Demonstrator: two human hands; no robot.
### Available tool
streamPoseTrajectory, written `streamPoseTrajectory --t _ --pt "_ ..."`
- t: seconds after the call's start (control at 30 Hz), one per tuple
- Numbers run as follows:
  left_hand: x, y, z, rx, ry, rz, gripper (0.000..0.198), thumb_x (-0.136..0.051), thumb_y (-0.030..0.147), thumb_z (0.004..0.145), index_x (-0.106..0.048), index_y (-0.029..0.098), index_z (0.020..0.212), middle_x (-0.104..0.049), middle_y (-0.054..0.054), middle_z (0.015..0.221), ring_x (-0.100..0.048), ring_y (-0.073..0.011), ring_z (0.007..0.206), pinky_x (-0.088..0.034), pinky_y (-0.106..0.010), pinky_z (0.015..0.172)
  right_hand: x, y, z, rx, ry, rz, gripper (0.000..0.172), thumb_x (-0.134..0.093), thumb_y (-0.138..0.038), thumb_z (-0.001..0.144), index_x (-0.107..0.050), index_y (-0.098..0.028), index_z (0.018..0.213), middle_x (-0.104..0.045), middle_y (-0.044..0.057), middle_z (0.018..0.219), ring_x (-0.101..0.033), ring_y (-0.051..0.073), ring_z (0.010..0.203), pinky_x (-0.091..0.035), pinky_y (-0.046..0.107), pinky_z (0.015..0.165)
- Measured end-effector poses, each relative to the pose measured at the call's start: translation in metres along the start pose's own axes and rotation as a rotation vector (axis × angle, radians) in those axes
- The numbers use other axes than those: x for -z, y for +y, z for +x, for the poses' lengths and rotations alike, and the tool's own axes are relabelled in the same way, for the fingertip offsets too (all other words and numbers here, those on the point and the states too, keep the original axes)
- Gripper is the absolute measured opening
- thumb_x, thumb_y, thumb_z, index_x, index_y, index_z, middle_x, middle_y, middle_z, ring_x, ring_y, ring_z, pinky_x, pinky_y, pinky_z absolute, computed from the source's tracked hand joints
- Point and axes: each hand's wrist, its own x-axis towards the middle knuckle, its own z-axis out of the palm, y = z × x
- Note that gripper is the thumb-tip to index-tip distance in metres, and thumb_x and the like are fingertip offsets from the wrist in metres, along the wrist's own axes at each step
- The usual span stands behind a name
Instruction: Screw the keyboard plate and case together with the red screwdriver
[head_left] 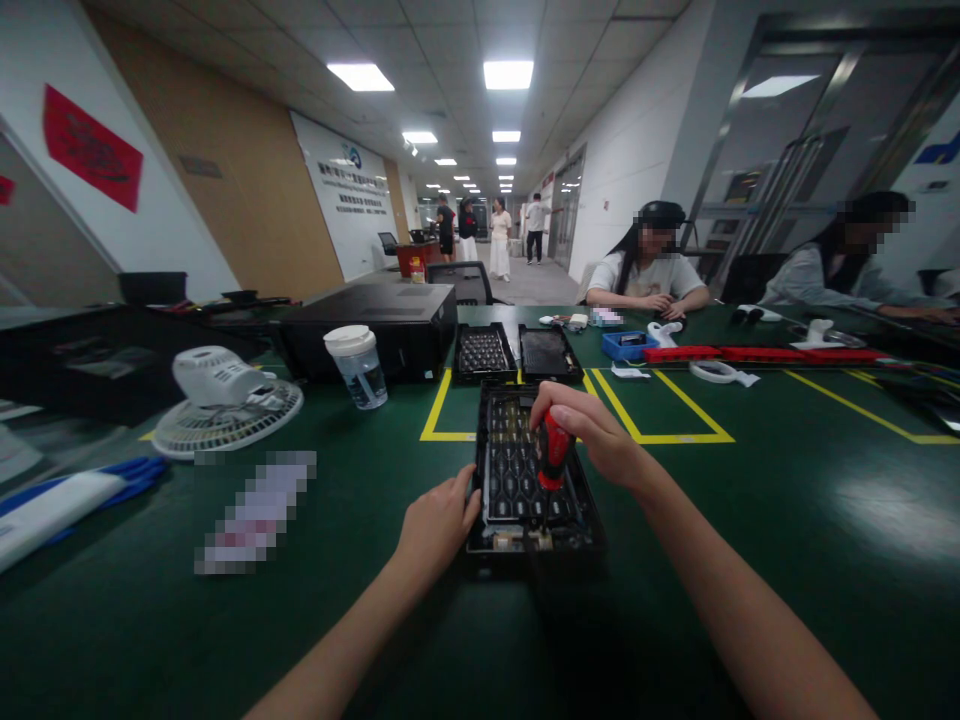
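Note:
A screwdriver [554, 450] with a red and black handle points down in my right hand [581, 420], whose fingers wrap round the handle. Its tip reaches the near end of a black rectangular plastic case [521, 465] lined with rows of dark rounded pockets. Small pale parts sit along that near end; what exactly the tip touches is too small to tell. My left hand [442, 515] grips the case's left edge, with the fingertips partly hidden by the wall. The case lies flat on the green table [360, 620].
Behind the case lie two similar black trays [484, 352]. To the left stand a lidded plastic cup [360, 365], a white fan [225, 400] and a large black box [367, 325]. At the right are a blue bin [628, 345], a tape roll [712, 372] and seated people.

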Motion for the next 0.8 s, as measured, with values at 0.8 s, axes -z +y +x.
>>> streamPoseTrajectory --t 0.8 --pt "-0.0017 -0.0012 0.0017 -0.013 0.008 -0.016 0.04 -0.03 0.04 0.089 -0.037 0.027 0.126 -0.064 -0.004 0.101 -0.062 -0.0168 0.08 -0.045 -0.026 0.064 0.0092 0.0002 -0.0015 -0.041 0.001 -0.105 0.022 -0.043 -0.035 0.086 -0.04 -0.017 0.073 -0.039 -0.003 0.066 -0.036 0.009 0.057 -0.027 0.022 0.052"
